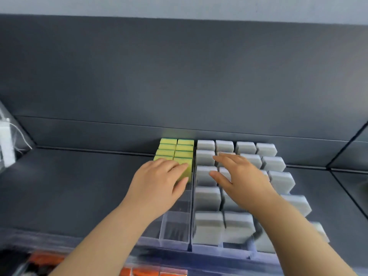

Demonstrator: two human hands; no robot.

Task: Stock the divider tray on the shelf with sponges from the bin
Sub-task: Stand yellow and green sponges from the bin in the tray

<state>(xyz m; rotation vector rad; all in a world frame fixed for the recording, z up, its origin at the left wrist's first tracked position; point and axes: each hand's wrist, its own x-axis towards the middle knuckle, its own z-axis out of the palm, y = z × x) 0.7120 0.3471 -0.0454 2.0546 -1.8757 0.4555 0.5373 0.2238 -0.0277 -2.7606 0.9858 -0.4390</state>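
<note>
A clear divider tray (175, 234) sits on the dark shelf. Its two left lanes hold upright yellow sponges (176, 148) at the back, with bare lane room in front of them. My left hand (157, 184) grips the frontmost yellow sponge (187, 172), fingers over its top and thumb on its front face. To the right, several grey sponges (207, 196) stand in rows in their own lanes. My right hand (237, 176) lies with straight fingers over the grey sponges, touching their tops and holding nothing.
The dark shelf (69, 186) extends left and right of the tray, with a back wall (179, 86) behind. A clear bag with white contents (8, 144) sits at the far left. Orange items (145, 271) show below the shelf's front edge.
</note>
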